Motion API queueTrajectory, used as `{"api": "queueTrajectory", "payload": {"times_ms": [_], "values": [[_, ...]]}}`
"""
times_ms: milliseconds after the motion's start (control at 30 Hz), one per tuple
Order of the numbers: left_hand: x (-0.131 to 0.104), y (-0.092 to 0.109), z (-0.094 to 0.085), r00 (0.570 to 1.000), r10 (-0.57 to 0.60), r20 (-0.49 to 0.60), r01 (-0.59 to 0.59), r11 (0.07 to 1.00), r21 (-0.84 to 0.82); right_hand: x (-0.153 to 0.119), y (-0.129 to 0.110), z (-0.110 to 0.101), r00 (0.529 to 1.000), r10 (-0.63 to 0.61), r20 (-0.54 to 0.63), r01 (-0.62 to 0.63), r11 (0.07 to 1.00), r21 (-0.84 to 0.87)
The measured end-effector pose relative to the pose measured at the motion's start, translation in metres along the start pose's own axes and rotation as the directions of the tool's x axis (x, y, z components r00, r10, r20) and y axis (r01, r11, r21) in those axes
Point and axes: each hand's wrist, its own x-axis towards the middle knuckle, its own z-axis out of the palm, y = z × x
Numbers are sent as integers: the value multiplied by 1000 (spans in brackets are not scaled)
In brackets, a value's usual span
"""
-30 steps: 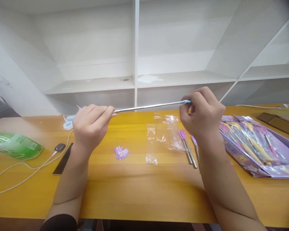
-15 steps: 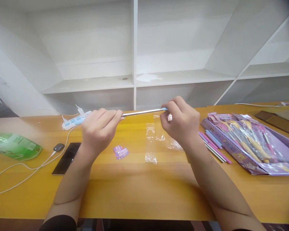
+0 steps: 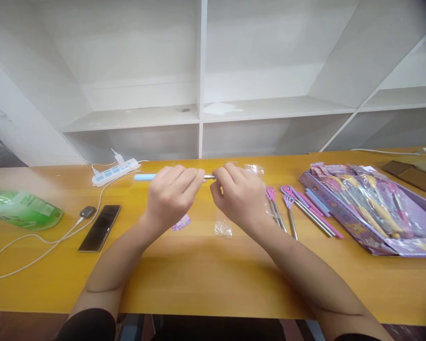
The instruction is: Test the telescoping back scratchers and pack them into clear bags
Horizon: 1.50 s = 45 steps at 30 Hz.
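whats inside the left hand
The left hand holds a rod. Its light blue end shows on one side, a short metal stretch on the other, by the right hand. The part between is covered by the fingers.

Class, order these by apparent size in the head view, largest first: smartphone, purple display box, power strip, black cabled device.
1. Purple display box
2. Smartphone and power strip: unsure; similar, with the smartphone nearer the camera
3. Black cabled device

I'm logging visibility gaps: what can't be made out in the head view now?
In the head view:
Blue-handled rod: right end hidden by the right hand, middle by the left hand.
Purple cards: print too small, partly behind the left hand.
Green package: cut off by the left edge.
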Motion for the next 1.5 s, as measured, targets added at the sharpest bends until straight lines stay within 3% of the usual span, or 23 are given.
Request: {"api": "queueTrajectory", "payload": {"times_ms": [133,300,400,500,633,700,733,800,867,933,1000,1067,1167,1233,1300,1433,1467,1500], "values": [[-1,-1,6,998,-36,48,38,999,-37,0,-3,2,993,10,118,-17,998,56],[-3,-2,12,990,-107,92,116,989,-90,5,14,-7,982,-29,189,18,998,58],[-3,5,14,966,-172,193,202,968,-149,9,29,-17,947,-94,306,60,991,118],[-4,12,16,891,-236,389,351,900,-258,14,50,-25,931,-87,354,40,990,137],[-6,20,23,716,-238,656,595,700,-396,18,79,-25,968,125,219,-177,956,234],[-9,26,29,666,-280,691,691,579,-432,20,88,-23,931,280,233,-357,828,432],[-11,30,32,652,-313,691,722,532,-441,20,89,-22,897,315,309,-438,721,537],[-13,38,37,636,-341,692,750,482,-453,20,86,-19,826,243,509,-558,490,670],[-15,46,42,626,-307,716,758,455,-468,21,77,-16,776,100,622,-616,327,716],[-17,52,48,626,-194,755,745,436,-506,22,67,-12,771,64,634,-629,230,742],[-21,57,57,640,31,768,680,444,-584,24,59,-8,790,124,601,-613,154,775],[-29,61,68,615,279,738,578,477,-662,25,58,-5,810,240,535,-571,113,813],[-41,67,83,502,411,761,527,552,-646,25,67,-4,819,389,422,-503,131,855],[-44,67,88,452,439,777,527,572,-629,25,74,-4,822,398,407,-501,166,850],[-40,57,84,455,390,801,545,589,-597,24,78,-5,829,354,433,-525,225,821],[-22,19,60,545,172,821,595,611,-523,22,74,-5,834,256,489,-552,400,732],[-19,12,55,550,166,818,589,617,-521,22,72,-5,829,238,506,-557,436,707],[-18,8,51,517,237,822,572,619,-538,22,70,-4,820,220,528,-564,466,682]]}}
